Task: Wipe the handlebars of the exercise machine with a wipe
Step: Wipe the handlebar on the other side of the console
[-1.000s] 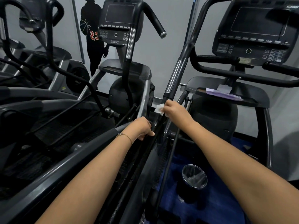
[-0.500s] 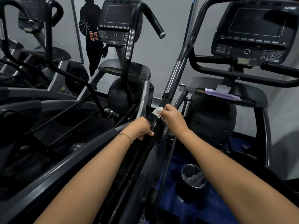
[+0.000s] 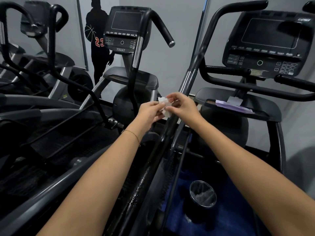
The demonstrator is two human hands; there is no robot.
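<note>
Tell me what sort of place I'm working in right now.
Most likely a gym cardio room: a row of elliptical-style machines, each with a console and long handlebar, plus a basketball-player silhouette on the wall. The left hand and right hand pinch a wipe.

wipe (image 3: 165, 106) between both hands, before handlebar (image 3: 190, 77)

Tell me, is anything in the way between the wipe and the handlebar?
Nothing that shows. The left hand and the right hand both pinch the wipe right next to the handlebar, with no object between them.
</note>
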